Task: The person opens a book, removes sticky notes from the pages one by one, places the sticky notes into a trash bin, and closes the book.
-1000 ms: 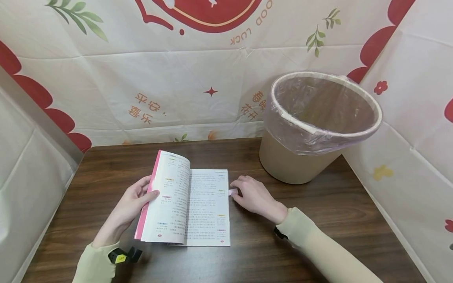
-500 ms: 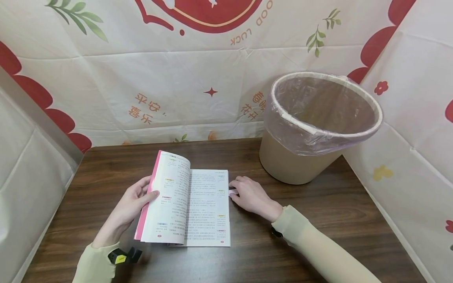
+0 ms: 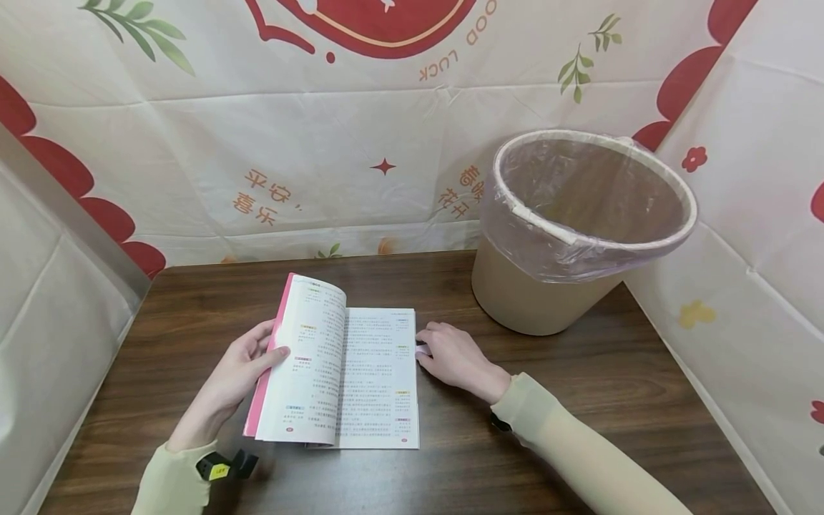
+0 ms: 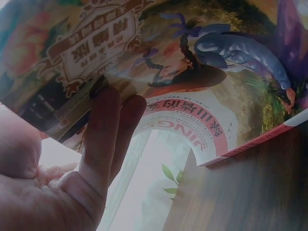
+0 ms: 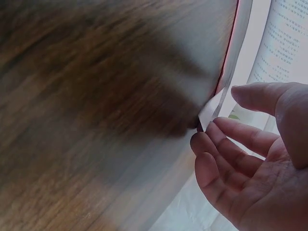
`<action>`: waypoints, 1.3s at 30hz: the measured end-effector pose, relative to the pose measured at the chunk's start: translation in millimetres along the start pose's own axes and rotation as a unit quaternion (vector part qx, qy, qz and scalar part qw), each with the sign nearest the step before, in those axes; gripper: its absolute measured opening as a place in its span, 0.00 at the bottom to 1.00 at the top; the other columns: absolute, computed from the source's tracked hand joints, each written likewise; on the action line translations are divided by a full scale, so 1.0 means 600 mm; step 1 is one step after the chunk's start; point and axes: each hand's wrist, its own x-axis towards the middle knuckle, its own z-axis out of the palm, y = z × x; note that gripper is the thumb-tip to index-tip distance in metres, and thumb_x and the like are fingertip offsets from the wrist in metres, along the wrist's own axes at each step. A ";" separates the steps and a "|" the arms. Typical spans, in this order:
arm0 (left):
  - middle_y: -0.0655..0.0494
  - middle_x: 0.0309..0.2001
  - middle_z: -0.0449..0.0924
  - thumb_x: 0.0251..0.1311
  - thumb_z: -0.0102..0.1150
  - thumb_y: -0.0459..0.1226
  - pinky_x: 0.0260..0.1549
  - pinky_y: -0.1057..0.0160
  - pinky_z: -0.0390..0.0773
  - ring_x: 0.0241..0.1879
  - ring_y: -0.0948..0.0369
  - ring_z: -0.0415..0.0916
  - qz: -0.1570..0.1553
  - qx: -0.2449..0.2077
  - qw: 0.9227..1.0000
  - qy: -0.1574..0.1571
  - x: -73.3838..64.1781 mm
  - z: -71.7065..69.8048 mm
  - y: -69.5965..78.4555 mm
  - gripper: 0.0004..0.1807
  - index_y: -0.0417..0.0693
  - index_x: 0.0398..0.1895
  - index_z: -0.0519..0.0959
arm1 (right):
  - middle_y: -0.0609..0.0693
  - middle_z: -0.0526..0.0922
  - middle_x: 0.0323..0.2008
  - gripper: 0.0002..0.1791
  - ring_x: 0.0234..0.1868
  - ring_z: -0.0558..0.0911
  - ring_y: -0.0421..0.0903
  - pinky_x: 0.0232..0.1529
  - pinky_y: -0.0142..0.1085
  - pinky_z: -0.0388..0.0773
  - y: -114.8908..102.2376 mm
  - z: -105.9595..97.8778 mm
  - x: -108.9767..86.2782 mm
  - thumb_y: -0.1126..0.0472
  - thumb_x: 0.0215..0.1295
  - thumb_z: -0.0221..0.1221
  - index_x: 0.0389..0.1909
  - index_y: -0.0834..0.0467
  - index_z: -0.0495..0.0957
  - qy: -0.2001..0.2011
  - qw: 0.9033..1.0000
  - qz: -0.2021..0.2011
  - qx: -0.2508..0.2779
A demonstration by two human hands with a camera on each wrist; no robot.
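An open paperback book with a pink-edged cover lies on the wooden table, its left part lifted. My left hand grips that raised part, thumb on the page and fingers behind the cover. From the left wrist view, the fingers lie against the illustrated cover. At the book's right edge, my right hand holds a small pale slip between thumb and fingers. The right wrist view has this slip poking out at the page edge, with the thumb beside it and the other fingers curled.
A beige waste bin lined with a clear plastic bag stands at the back right of the dark wooden table. Printed white cloth hangs behind and along both sides.
My right hand has shifted slightly left toward the book, and less of the slip shows outside the pages. The left hand and the raised pages stay in place.
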 end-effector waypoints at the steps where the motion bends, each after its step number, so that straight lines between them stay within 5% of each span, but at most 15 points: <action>1: 0.67 0.46 0.89 0.76 0.56 0.34 0.36 0.61 0.91 0.37 0.64 0.92 0.001 -0.001 1.000 -0.001 0.000 0.000 0.000 0.34 0.33 0.78 0.56 | 0.51 0.85 0.37 0.11 0.33 0.75 0.43 0.35 0.37 0.77 0.000 0.000 0.001 0.60 0.69 0.67 0.48 0.60 0.88 0.000 1.000 0.001 0.000; 8: 0.71 0.46 0.88 0.76 0.57 0.35 0.37 0.61 0.91 0.37 0.64 0.92 0.003 -0.001 1.000 0.001 -0.001 0.000 -0.001 0.34 0.34 0.78 0.56 | 0.50 0.82 0.31 0.08 0.30 0.73 0.43 0.31 0.36 0.72 -0.005 0.003 0.007 0.61 0.69 0.65 0.43 0.59 0.89 -0.003 1.000 0.028 0.007; 18: 0.69 0.48 0.89 0.76 0.58 0.37 0.39 0.61 0.91 0.38 0.63 0.92 0.000 -0.002 1.000 0.003 -0.002 0.000 -0.002 0.36 0.36 0.79 0.56 | 0.50 0.88 0.34 0.06 0.35 0.81 0.46 0.42 0.43 0.82 -0.007 0.000 0.013 0.62 0.67 0.65 0.35 0.56 0.90 0.000 0.997 0.072 0.026; 25: 0.73 0.46 0.88 0.75 0.59 0.37 0.39 0.61 0.91 0.38 0.63 0.92 -0.001 -0.003 1.000 0.003 -0.001 0.000 -0.002 0.36 0.36 0.79 0.56 | 0.47 0.88 0.30 0.07 0.29 0.77 0.42 0.37 0.36 0.78 -0.005 -0.003 0.017 0.64 0.67 0.64 0.30 0.55 0.89 -0.001 0.992 0.091 0.090; 39: 0.59 0.52 0.89 0.75 0.58 0.36 0.39 0.60 0.91 0.39 0.63 0.92 -0.010 -0.008 1.000 -0.002 0.001 0.002 0.000 0.36 0.36 0.80 0.55 | 0.43 0.77 0.19 0.09 0.23 0.69 0.39 0.34 0.32 0.66 -0.004 -0.014 0.014 0.64 0.64 0.61 0.25 0.55 0.87 0.034 0.980 0.102 0.165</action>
